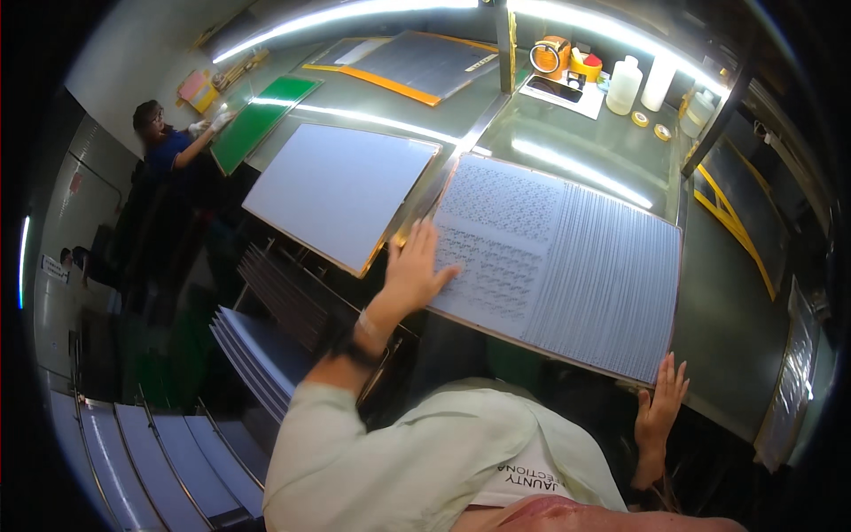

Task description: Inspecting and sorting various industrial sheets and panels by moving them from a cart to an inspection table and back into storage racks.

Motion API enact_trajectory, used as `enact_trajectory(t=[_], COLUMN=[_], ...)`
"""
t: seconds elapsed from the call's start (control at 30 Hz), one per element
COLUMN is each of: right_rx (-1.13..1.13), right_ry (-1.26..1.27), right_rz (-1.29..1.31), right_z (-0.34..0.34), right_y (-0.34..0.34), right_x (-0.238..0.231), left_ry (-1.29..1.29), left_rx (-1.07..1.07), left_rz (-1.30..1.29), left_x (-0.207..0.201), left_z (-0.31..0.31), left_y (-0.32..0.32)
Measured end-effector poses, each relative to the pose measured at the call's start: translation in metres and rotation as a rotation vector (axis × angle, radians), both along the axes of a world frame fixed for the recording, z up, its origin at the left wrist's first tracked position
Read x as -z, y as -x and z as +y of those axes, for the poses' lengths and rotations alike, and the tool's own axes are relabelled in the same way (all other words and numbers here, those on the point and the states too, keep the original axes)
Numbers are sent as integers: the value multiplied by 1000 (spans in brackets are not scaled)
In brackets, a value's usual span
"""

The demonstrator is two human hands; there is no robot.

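Note:
A light blue-grey panel printed with dark patterns [510, 232] lies in front of me on the greenish worktop: small motifs cover its left part, close lines its right part. My left hand [410, 269] rests at its left edge, fingers stretched and thumb lying over the surface, so it is open. At the near right corner is my right hand [661, 403], also open, its straight fingers against or just beside the edge; exact contact is hard to tell. To the left lies a plain pale panel [341, 193] with thin orange-brown edges, close to my left fingertips.
A co-worker [168, 146] in dark blue handles a green panel [257, 124] at the far left. Bottles [625, 86], tape rolls [640, 118] and a white tray [563, 96] stand at the back. Racked panels [257, 355] sit below left; a metal post [505, 49] rises behind.

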State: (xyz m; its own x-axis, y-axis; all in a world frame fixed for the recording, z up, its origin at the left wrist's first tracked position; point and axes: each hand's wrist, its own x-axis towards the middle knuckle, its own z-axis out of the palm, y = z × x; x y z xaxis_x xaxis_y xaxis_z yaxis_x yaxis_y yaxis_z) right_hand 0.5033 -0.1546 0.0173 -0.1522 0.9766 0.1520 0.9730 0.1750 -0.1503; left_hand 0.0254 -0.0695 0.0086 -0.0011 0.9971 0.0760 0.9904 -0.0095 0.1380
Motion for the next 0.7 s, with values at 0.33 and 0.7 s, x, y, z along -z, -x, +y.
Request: enact_trajectory(t=[0.33, 0.7], right_rx=[-268, -658], right_ry=[-157, -312], right_rz=[48, 1], right_z=[4, 124], right_y=[-5, -114], right_x=[0, -241], left_ry=[22, 137], left_rx=[-590, 537], left_rz=[-1504, -1627], left_x=[40, -197], left_z=[-96, 35], left_y=[34, 101])
